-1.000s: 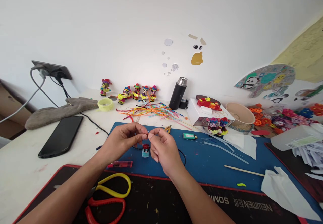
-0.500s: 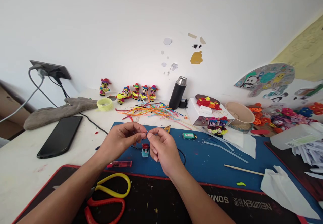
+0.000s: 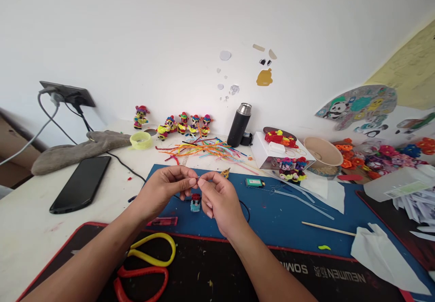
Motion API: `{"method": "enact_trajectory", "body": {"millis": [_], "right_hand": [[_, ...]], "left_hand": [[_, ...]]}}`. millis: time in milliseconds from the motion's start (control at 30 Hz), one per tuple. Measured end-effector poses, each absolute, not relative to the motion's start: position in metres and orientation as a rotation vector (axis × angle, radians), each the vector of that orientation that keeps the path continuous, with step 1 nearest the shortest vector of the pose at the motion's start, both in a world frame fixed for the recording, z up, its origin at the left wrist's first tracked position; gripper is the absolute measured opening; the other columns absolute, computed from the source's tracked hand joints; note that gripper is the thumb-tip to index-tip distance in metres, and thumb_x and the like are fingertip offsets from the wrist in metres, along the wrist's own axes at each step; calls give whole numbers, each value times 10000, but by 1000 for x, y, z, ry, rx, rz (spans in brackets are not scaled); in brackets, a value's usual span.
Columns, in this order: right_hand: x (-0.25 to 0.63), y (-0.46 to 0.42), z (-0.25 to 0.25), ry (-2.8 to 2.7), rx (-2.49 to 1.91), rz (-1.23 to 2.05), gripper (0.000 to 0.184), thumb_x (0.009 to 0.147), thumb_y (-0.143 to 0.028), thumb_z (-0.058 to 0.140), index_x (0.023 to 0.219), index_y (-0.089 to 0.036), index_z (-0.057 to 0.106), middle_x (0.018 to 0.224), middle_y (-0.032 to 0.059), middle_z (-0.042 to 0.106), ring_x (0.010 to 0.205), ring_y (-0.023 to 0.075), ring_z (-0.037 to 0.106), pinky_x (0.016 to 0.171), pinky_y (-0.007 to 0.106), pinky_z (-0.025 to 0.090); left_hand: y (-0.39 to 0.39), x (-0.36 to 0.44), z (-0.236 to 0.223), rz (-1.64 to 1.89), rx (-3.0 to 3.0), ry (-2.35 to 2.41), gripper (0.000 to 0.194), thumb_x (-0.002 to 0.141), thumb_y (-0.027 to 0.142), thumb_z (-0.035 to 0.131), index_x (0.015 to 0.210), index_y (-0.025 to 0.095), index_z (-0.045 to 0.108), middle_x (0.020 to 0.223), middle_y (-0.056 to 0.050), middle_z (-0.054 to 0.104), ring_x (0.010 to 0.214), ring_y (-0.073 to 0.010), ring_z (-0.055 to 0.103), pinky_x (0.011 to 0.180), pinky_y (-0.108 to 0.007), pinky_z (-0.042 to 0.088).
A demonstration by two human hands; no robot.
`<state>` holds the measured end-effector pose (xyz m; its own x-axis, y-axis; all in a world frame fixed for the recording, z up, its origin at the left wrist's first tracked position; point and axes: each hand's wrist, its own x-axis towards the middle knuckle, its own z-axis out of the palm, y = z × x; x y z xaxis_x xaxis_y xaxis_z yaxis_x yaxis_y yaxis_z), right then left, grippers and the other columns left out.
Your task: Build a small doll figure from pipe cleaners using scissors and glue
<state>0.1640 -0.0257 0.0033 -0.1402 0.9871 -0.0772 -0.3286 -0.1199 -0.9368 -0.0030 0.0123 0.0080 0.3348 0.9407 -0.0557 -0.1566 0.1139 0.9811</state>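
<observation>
My left hand (image 3: 170,187) and my right hand (image 3: 217,195) meet above the blue mat (image 3: 272,222), thumbs and forefingers pinched together. Between the fingertips is a tiny dark piece, mostly hidden and too small to name. Just below the pinch, on the mat, stands a small figure (image 3: 195,203) with a red top and a light blue lower part. Under my left wrist lies a red, flat tool (image 3: 163,221), partly covered by the arm. Scissors (image 3: 152,252) with one yellow and one red handle rest by my left forearm, which hides part of the blades.
Coloured pipe cleaners (image 3: 204,148) lie in a heap behind the mat, near several finished figures (image 3: 183,124) and a black thermos (image 3: 239,126). A phone (image 3: 80,185) is at left. On the right are a white box (image 3: 263,152), a wooden stick (image 3: 328,228) and tissue (image 3: 384,256).
Both hands stay in nearly the same place. The left fingers have shifted slightly around the pinch, and the lower fingers show a little more beneath the thumb.
</observation>
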Motion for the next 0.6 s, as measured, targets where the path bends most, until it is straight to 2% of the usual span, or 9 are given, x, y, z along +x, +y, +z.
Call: {"method": "enact_trajectory", "body": {"millis": [600], "right_hand": [[163, -26, 2, -1000, -949, 1513, 363, 859, -514, 742, 898, -209, 548, 467, -138, 430, 332, 44, 297, 331, 169, 268]], "left_hand": [[10, 2, 6, 971, 919, 795, 342, 632, 346, 999, 811, 136, 796, 665, -24, 740, 555, -118, 659, 508, -189, 520]]}}
